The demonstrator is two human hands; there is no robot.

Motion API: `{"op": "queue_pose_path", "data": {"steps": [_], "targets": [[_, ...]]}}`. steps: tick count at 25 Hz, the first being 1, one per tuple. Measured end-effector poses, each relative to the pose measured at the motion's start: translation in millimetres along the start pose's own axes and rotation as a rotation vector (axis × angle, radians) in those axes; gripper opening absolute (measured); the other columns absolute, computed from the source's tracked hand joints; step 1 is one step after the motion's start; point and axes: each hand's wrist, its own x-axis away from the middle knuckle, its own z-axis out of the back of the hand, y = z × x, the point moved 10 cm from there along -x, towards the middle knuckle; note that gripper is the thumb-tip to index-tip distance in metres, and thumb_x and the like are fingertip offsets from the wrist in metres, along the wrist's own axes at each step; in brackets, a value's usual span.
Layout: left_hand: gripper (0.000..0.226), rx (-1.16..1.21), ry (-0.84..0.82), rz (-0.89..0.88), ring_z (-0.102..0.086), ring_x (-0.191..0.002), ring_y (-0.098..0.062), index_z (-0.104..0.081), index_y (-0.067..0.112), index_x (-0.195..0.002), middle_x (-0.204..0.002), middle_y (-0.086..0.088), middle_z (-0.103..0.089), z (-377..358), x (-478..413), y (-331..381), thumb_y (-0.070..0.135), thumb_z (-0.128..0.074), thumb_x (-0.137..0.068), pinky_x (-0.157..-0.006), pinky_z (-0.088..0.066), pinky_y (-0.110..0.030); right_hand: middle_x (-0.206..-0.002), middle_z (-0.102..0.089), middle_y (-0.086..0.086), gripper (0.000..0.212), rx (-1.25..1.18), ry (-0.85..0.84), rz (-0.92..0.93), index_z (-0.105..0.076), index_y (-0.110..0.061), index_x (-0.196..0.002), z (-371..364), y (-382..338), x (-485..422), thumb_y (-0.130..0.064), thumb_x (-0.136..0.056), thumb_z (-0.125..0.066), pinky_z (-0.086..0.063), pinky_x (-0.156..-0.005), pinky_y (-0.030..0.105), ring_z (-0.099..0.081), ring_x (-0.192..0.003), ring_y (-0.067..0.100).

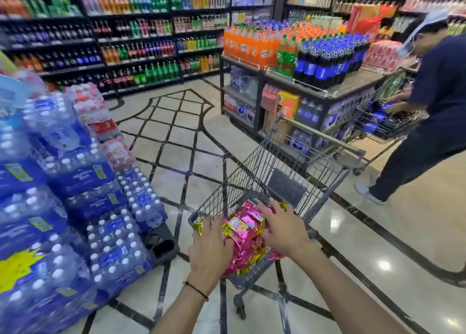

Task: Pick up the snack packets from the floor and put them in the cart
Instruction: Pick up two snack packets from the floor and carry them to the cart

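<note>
A grey wire shopping cart (254, 180) stands in front of me on the marble floor. Inside its near end lies a pile of shiny pink and gold snack packets (245, 230). My left hand (210, 248) presses on the left side of the pile, fingers curled over the packets near the cart's rim. My right hand (282, 226) lies on the right side of the pile with fingers spread over the packets. Both hands squeeze the bundle between them. No packets show on the floor around the cart.
Stacked packs of bottled water (63, 195) rise at the left, close to the cart. A display stand of soda bottles (302, 64) is behind the cart. At the right a person (433, 101) bends over a second cart (388, 122). Drink shelves line the back wall.
</note>
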Motion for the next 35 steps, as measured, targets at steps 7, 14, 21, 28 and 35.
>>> {"op": "queue_pose_path", "data": {"steps": [7, 14, 21, 28, 35], "targets": [[0.065, -0.040, -0.024, 0.164, -0.049, -0.126, -0.036, -0.030, 0.029, -0.148, -0.151, 0.001, -0.037, -53, -75, 12, 0.044, -0.053, -0.090, -0.084, -0.057, -0.040, -0.150, -0.032, 0.006, 0.069, 0.025, -0.069, 0.175, -0.018, -0.029, -0.153, -29, 31, -118, -0.039, -0.091, -0.048, -0.053, -0.090, 0.049, -0.032, -0.132, 0.041], [0.061, -0.017, -0.008, 0.456, -0.048, -0.122, -0.037, -0.031, 0.030, -0.147, -0.150, 0.002, -0.037, -79, -135, 35, 0.039, -0.053, -0.090, -0.079, -0.054, -0.043, -0.152, -0.031, 0.007, 0.066, 0.054, -0.174, 0.443, -0.019, -0.028, -0.152, -55, 50, -212, -0.043, -0.094, -0.047, -0.051, -0.093, 0.052, -0.032, -0.134, 0.044], [0.067, -0.013, -0.019, 0.633, -0.047, -0.123, -0.036, -0.027, 0.026, -0.151, -0.153, 0.004, -0.032, -107, -154, 20, 0.037, -0.054, -0.090, -0.079, -0.056, -0.042, -0.155, -0.029, 0.006, 0.071, 0.066, -0.286, 0.600, -0.011, -0.031, -0.154, -100, 44, -260, -0.038, -0.094, -0.048, -0.054, -0.090, 0.050, -0.029, -0.138, 0.044], [0.064, 0.015, -0.144, 0.736, -0.044, -0.128, -0.039, -0.028, 0.021, -0.150, -0.160, 0.000, -0.024, -186, -160, -22, 0.035, -0.054, -0.092, -0.086, -0.055, -0.045, -0.157, -0.026, 0.005, 0.074, 0.099, -0.407, 0.614, -0.012, -0.031, -0.154, -197, 50, -300, -0.039, -0.092, -0.050, -0.054, -0.094, 0.054, -0.027, -0.141, 0.045], [0.065, 0.097, -0.230, 0.768, -0.040, -0.133, -0.042, -0.025, 0.024, -0.151, -0.160, -0.002, -0.024, -275, -166, -56, 0.036, -0.054, -0.094, -0.093, -0.053, -0.047, -0.163, -0.018, 0.006, 0.077, 0.129, -0.509, 0.605, -0.008, -0.030, -0.157, -292, 55, -322, -0.040, -0.095, -0.052, -0.045, -0.106, 0.053, -0.019, -0.145, 0.044]]}}
